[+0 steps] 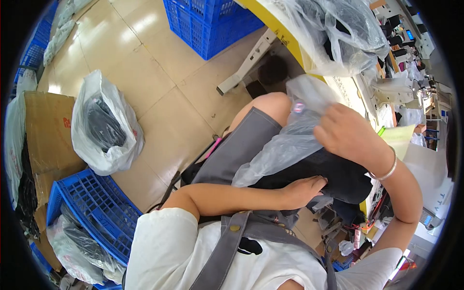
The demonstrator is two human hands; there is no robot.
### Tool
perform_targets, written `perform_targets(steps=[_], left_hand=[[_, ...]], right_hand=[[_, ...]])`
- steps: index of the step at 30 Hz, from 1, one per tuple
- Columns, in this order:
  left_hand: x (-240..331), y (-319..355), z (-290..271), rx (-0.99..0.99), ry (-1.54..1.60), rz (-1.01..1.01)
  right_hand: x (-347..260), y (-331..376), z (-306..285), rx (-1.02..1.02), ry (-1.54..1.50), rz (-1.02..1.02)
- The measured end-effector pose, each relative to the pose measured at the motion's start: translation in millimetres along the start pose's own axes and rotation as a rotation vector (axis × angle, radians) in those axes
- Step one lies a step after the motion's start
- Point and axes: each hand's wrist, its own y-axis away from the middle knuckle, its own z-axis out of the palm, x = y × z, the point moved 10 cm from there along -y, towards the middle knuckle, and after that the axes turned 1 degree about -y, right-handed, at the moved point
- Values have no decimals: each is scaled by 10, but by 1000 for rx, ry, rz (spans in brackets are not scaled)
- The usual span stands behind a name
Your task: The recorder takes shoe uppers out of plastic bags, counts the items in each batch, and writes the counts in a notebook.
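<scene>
My right hand (338, 128) is raised above my lap, its fingers closed on a clear plastic bag (285, 150). The bag hangs loosely across my thigh, with a small pink-and-blue label on it. Beneath it lies a bundle of black cloth (338, 176), spread over my lap toward the table edge. My left hand (304, 192) rests at the near side of this cloth, fingers bent together against it. Part of its fingertips is hidden.
The yellow-edged table (290, 41) carries clear bags of dark goods (348, 29) and a white sewing machine (394, 92). Blue crates (208, 29) stand beyond. At left are a white bag of dark goods (104, 121), a cardboard box (50, 140) and a blue crate (96, 208).
</scene>
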Motion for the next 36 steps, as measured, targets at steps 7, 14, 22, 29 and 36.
perform_targets(steps=[7, 14, 22, 29, 36], left_hand=[[-17, 47, 176, -120, -56, -9], [-60, 117, 181, -134, -115, -16], [-129, -4, 249, -190, -99, -111], [-269, -82, -56, -138, 20, -330], [-306, -116, -139, -142, 84, -334]], right_hand=[[149, 207, 130, -196, -238, 358], [150, 262, 212, -248, -354, 431], [333, 486, -599, 376, -432, 445], [175, 2754, -860, 861, -403, 1122], [-734, 4356, 1021, 255, -336, 1777]])
